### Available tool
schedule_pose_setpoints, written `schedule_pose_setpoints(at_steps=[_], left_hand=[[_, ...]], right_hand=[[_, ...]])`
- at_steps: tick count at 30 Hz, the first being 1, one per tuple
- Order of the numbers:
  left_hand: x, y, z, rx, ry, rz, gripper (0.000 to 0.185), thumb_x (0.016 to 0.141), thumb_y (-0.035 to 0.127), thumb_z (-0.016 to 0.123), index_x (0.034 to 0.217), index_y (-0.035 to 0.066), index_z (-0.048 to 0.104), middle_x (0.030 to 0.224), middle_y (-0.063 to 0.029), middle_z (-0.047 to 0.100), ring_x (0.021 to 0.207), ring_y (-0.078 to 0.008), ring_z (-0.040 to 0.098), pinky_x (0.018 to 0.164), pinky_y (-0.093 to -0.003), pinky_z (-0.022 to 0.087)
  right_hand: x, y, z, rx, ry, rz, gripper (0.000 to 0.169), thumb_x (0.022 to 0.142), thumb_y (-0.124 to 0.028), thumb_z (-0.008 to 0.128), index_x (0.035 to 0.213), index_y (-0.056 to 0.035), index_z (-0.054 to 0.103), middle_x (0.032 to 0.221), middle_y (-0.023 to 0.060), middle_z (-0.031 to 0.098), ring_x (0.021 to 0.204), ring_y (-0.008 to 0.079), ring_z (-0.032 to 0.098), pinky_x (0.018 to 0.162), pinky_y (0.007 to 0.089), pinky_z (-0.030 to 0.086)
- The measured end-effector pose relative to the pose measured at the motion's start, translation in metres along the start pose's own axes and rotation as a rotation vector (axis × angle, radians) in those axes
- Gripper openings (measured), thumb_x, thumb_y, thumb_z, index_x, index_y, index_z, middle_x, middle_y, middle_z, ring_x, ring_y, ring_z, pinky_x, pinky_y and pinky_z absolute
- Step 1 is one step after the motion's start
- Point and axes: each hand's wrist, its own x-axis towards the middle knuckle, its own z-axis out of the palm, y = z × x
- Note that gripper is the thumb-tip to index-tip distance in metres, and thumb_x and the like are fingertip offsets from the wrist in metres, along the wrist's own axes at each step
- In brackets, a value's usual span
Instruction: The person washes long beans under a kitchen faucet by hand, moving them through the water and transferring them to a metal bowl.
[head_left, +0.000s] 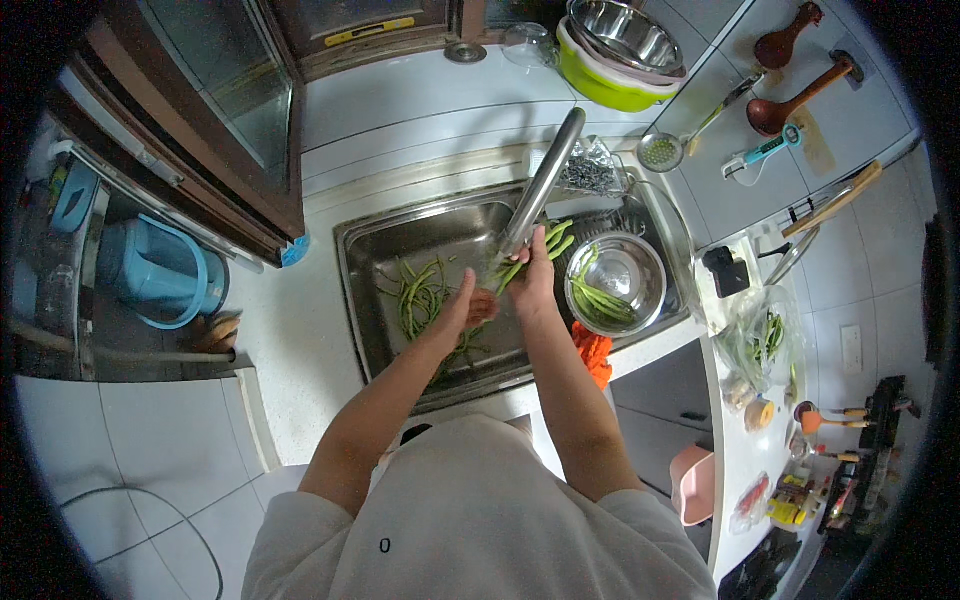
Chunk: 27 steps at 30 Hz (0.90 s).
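Observation:
My right hand (534, 276) grips a small bunch of green beans (556, 238) beneath the end of the metal faucet (546, 180). To its left, my left hand (471, 304) is above the stainless steel sink (480, 225) with the thumb raised and nothing visible in it. Its fingers are blurred. More long green beans (417, 296) lie loose on the sink floor, partly hidden by my left hand and forearm. On the sink's right side stands a steel bowl (628, 262) with several green beans inside, gathered towards its lower left.
An orange cloth (592, 352) hangs at the sink's front edge. Behind the sink stand stacked basins (615, 64) and a glass bowl (529, 45). A bag of green beans (765, 330) lies on the right counter (750, 480). The window frame (247, 135) juts in at left.

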Motion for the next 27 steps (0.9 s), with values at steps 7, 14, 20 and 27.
schedule_pose_setpoints(at_steps=[7, 14, 20, 27], left_hand=[[0.072, -0.020, -0.003, -0.665, -0.231, 0.142, 0.048, 0.086, 0.051, 0.035, 0.088, 0.005, 0.049, 0.063, -0.0049, 0.051, 0.060, -0.0191, 0.051, 0.062, -0.0310, 0.043], [0.050, -0.002, 0.026, -0.257, 0.187, 0.030, 0.031, 0.086, 0.035, 0.048, 0.074, 0.006, 0.050, 0.056, -0.0007, 0.042, 0.049, -0.0146, 0.042, 0.046, -0.0308, 0.038], [0.054, 0.003, 0.023, -0.305, 0.045, 0.060, 0.027, 0.083, 0.034, 0.053, 0.073, 0.009, 0.050, 0.058, 0.0015, 0.042, 0.049, -0.0127, 0.040, 0.049, -0.0293, 0.038], [0.057, 0.012, 0.029, 0.010, 0.003, 0.117, 0.023, 0.088, 0.030, 0.044, 0.082, 0.009, 0.051, 0.059, 0.0042, 0.039, 0.047, -0.0093, 0.035, 0.048, -0.0259, 0.032]], right_hand=[[-0.015, 0.027, -0.023, 0.076, -0.129, 0.055, 0.035, 0.083, -0.037, 0.054, 0.065, -0.0105, 0.040, 0.052, -0.0002, 0.035, 0.053, 0.0147, 0.040, 0.055, 0.0297, 0.037], [-0.026, 0.020, -0.049, -0.044, 0.032, 0.110, 0.032, 0.084, -0.037, 0.051, 0.065, -0.0142, 0.039, 0.049, -0.0029, 0.031, 0.049, 0.0127, 0.039, 0.055, 0.0274, 0.037], [-0.041, 0.010, -0.056, 0.029, -0.022, 0.075, 0.031, 0.083, -0.032, 0.054, 0.065, -0.0119, 0.039, 0.050, -0.0014, 0.031, 0.050, 0.0139, 0.037, 0.057, 0.0287, 0.037], [-0.047, 0.002, -0.068, -0.068, -0.021, 0.097, 0.031, 0.085, -0.034, 0.050, 0.063, -0.0141, 0.040, 0.045, -0.0037, 0.027, 0.045, 0.0126, 0.033, 0.069, 0.0282, 0.039]])
